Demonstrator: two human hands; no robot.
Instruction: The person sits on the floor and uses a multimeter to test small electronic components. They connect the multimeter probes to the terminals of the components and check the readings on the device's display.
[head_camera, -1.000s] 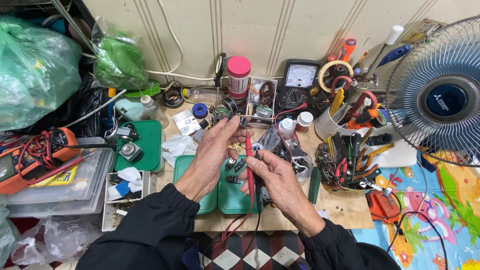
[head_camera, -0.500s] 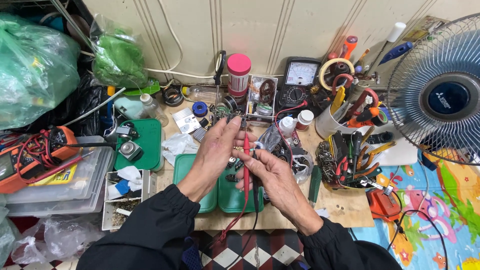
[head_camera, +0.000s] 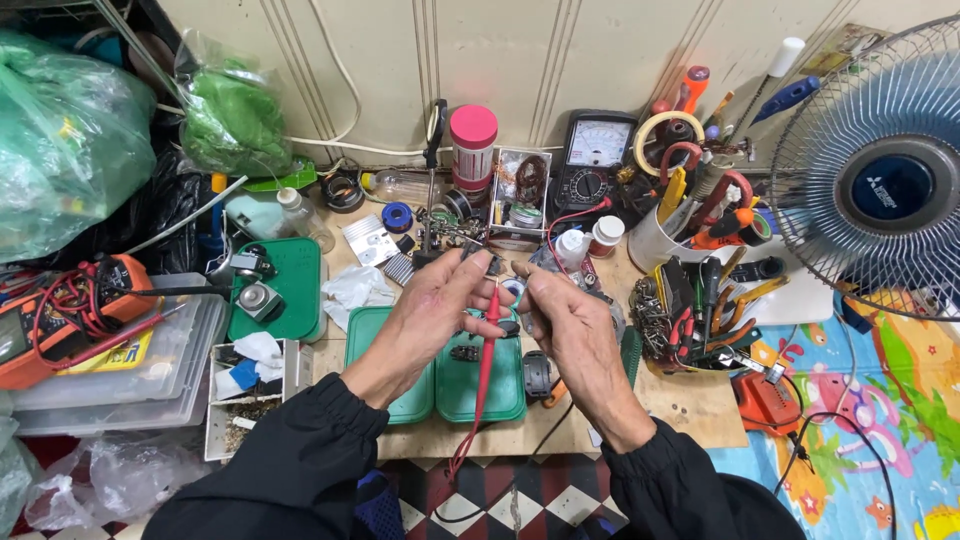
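2 hands meet above the cluttered bench (head_camera: 690, 405), over a pair of green trays (head_camera: 480, 385). The left hand (head_camera: 435, 305) pinches a red test probe (head_camera: 487, 345) near its tip, lead trailing down toward the person. The right hand (head_camera: 565, 315) is curled close beside it, clenched on a small dark part I can't make out. An analog multimeter (head_camera: 595, 160) leans against the wall behind.

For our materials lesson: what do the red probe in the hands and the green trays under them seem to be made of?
Red probe: probably moulded plastic with a slight sheen; its tip is hidden by the fingers.
Green trays: likely matte plastic, judging by the even colour and rounded moulded rims.
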